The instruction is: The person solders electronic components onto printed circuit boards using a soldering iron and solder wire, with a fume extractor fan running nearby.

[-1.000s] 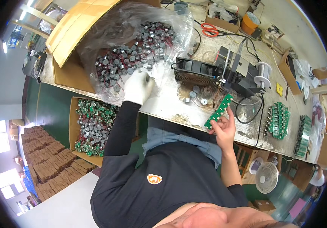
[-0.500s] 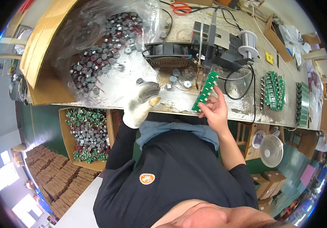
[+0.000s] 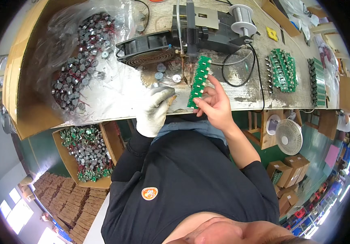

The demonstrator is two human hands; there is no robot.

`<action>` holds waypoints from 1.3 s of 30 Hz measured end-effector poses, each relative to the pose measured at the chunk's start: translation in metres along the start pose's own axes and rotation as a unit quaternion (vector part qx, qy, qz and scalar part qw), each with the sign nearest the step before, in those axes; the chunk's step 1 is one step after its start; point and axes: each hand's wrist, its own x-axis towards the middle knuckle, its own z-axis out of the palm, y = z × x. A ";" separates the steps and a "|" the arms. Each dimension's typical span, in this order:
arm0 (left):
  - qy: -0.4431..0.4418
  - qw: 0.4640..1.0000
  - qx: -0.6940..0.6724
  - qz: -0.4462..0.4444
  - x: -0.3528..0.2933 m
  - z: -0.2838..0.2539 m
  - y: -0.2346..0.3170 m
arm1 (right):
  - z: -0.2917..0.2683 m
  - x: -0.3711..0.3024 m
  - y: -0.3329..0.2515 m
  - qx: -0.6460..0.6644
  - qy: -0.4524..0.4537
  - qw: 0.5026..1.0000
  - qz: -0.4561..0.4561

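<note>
My right hand (image 3: 217, 103), bare, grips a strip of green circuit board (image 3: 199, 81) by its lower part, thumb on the face and fingers behind. The strip stands slanted above the bench's near edge, small pale connectors along it. In a white work glove with greyed fingertips, my left hand (image 3: 154, 110) is closed just left of the strip. Whatever its fingertips pinch is too small or hidden to make out. Right beyond those fingers lie a few small round grey metal parts (image 3: 159, 75) and a pale disc (image 3: 177, 78). A thin soldering tip (image 3: 184, 73) points down beside the strip.
A black fan (image 3: 146, 49) and a soldering unit with a solder wire spool (image 3: 242, 20) stand behind. On the left, a plastic bag (image 3: 118, 24) holds many round parts with red wires (image 3: 71, 77). Stacked green boards (image 3: 282, 71) lie right. A carton (image 3: 87, 154) of parts stands below.
The fingers of my left hand have gone from stretched out to curled and pinched. My right hand still holds the green board. The whole view has shifted with my head.
</note>
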 end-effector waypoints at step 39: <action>-0.042 0.931 -0.203 -0.302 0.010 0.021 0.023 | -0.001 -0.001 0.001 0.068 -0.040 0.997 0.005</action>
